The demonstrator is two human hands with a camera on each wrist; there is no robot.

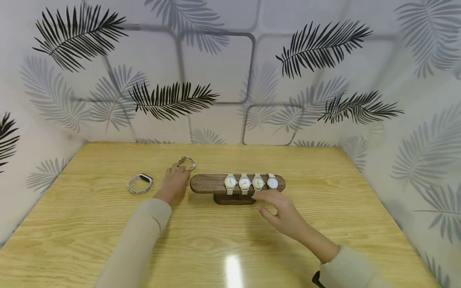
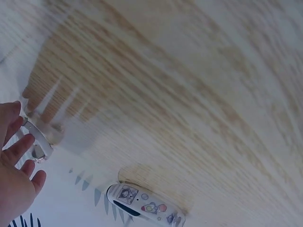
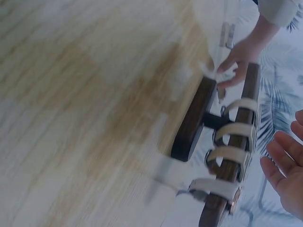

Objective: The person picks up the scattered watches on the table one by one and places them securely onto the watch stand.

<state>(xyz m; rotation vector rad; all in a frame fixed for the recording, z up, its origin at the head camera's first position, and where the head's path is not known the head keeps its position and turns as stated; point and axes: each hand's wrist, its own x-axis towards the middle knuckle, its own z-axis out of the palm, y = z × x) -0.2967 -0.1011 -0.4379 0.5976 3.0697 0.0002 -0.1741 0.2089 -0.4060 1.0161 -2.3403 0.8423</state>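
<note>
My left hand (image 1: 176, 180) reaches to a light-banded wristwatch (image 1: 187, 163) lying on the table at the back, left of the stand. In the left wrist view, the loosely bent fingers (image 2: 21, 146) are right at this watch's band (image 2: 40, 137). A dark wooden watch stand (image 1: 207, 183) holds several white-faced watches (image 1: 244, 183) strapped side by side on the right part of its bar. My right hand (image 1: 284, 212) hovers at the stand's front right, fingers relaxed and holding nothing. In the right wrist view, the right fingers (image 3: 284, 153) are beside the strapped watches (image 3: 229, 153).
A white smart band (image 1: 139, 184) with a dark screen and printed pictures lies on the wooden table (image 1: 201, 248), left of my left hand. The stand's left bar end is bare. A wall with leaf patterns (image 1: 216, 120) rises behind the table.
</note>
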